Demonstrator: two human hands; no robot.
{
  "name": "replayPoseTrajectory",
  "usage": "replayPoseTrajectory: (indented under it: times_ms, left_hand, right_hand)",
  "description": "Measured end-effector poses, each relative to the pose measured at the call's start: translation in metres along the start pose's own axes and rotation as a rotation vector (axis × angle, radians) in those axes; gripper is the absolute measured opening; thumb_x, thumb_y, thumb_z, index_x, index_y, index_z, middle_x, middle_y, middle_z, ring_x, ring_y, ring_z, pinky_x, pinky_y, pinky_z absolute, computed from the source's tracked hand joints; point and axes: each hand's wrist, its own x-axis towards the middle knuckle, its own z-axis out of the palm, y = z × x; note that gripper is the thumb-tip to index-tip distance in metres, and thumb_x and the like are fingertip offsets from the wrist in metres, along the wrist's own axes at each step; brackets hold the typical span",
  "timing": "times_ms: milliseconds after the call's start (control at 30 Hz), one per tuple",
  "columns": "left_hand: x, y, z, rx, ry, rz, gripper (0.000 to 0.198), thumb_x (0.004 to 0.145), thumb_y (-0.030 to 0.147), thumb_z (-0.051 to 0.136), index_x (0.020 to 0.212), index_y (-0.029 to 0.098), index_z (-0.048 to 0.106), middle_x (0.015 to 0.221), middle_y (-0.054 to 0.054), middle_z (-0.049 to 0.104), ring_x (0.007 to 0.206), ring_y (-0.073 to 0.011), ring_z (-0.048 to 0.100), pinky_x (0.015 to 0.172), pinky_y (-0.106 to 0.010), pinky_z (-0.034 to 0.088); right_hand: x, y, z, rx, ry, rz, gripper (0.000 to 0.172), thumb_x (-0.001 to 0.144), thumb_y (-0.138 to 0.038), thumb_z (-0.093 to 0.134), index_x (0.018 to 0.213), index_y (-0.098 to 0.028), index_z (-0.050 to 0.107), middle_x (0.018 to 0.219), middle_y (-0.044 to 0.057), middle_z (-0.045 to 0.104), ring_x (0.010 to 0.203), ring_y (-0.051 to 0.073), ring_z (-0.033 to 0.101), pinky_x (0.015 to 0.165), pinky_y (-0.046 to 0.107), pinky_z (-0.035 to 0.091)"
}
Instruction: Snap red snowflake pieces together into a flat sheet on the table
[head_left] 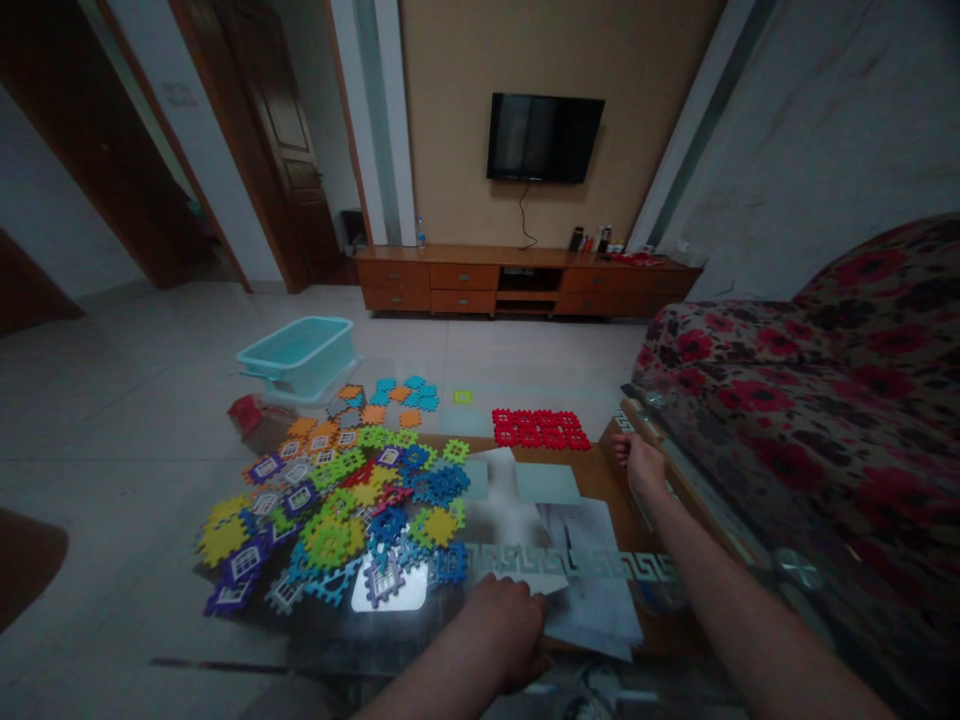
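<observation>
Head view: looking forward and down across a glass-topped counter (pixel 604 480).
Left hand (pixel 499 630): forearm reaches in from the bottom edge, knuckles up, at the near end of a white fretwork strip (pixel 570 565).
Left fingers (pixel 529 630): curled together; cannot tell if clamped on the strip.
Right hand (pixel 645 470): arm stretched far forward, wrist raised, at the counter's wooden edge.
Right fingers (pixel 621 450): bunched together, touching the edge, holding nothing visible.
Nearby: loose papers (pixel 592 610) under the strip; interlocking foam puzzle pieces (pixel 330 510) to the left; joined red pieces (pixel 540 430) beyond.

Left hand (pixel 502 628) rests beside colourful plastic tiles (pixel 330 510).
</observation>
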Motion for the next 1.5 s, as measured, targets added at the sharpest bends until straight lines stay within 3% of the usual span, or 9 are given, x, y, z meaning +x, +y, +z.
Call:
replayPoseTrajectory:
  times_ms: [300,533,667,867,1067,1300,1500]
  left_hand:
    - [-0.011,-0.033,-0.008,0.081,0.153,-0.077,0.038,0.084,0.037,0.058,0.113,0.013,0.066,0.109,-0.020,0.070,0.101,-0.0359,0.067,0.086,-0.046,0.053]
    - [-0.032,-0.050,-0.006,0.134,0.231,-0.088,0.034,0.086,0.039,0.056,0.109,0.015,0.067,0.107,-0.017,0.071,0.099,-0.0328,0.068,0.085,-0.042,0.055]
    - [-0.042,-0.056,-0.003,0.154,0.240,-0.099,0.032,0.086,0.038,0.056,0.108,0.016,0.066,0.105,-0.016,0.071,0.096,-0.0318,0.069,0.082,-0.041,0.056]
    - [-0.059,-0.055,0.002,0.165,0.235,-0.117,0.031,0.086,0.035,0.055,0.109,0.016,0.065,0.105,-0.016,0.071,0.097,-0.0324,0.069,0.081,-0.041,0.056]
    - [-0.074,-0.055,0.008,0.147,0.255,-0.122,0.028,0.087,0.036,0.053,0.106,0.018,0.065,0.105,-0.013,0.071,0.097,-0.0296,0.069,0.082,-0.037,0.055]
    - [-0.083,-0.061,0.011,0.135,0.244,-0.154,0.028,0.086,0.035,0.055,0.104,0.018,0.066,0.105,-0.015,0.072,0.097,-0.0313,0.069,0.081,-0.038,0.055]
    - [-0.087,-0.063,0.011,0.124,0.249,-0.167,0.028,0.087,0.035,0.054,0.108,0.018,0.065,0.108,-0.015,0.071,0.100,-0.0304,0.068,0.083,-0.038,0.054]
  right_hand:
    - [-0.097,-0.048,0.026,-0.006,-0.322,-0.058,0.045,0.068,-0.057,0.063,0.076,-0.014,0.072,0.065,0.002,0.064,0.061,0.015,0.056,0.057,0.026,0.042]
    - [-0.158,-0.074,0.024,-0.083,-0.531,-0.083,0.048,0.075,-0.056,0.057,0.090,-0.013,0.071,0.071,0.005,0.067,0.058,0.016,0.058,0.052,0.027,0.043]
    - [-0.183,-0.077,0.025,-0.161,-0.636,-0.144,0.040,0.078,-0.048,0.055,0.093,-0.014,0.069,0.072,0.005,0.068,0.063,0.017,0.060,0.058,0.027,0.046]
    - [-0.208,-0.071,0.025,-0.335,-0.748,-0.277,0.026,0.079,-0.033,0.057,0.090,-0.014,0.071,0.072,0.005,0.068,0.066,0.017,0.060,0.061,0.027,0.042]
    - [-0.225,-0.071,0.019,-0.471,-0.858,-0.389,0.025,0.083,-0.030,0.057,0.094,-0.014,0.072,0.080,0.007,0.072,0.073,0.019,0.064,0.066,0.027,0.043]
    - [-0.234,-0.076,0.014,-0.612,-0.912,-0.409,0.028,0.087,-0.029,0.055,0.101,-0.012,0.071,0.084,0.008,0.073,0.075,0.019,0.066,0.067,0.026,0.044]
    - [-0.239,-0.080,0.010,-0.771,-0.955,-0.411,0.022,0.086,-0.027,0.056,0.093,-0.013,0.073,0.087,0.008,0.074,0.078,0.018,0.065,0.067,0.024,0.041]
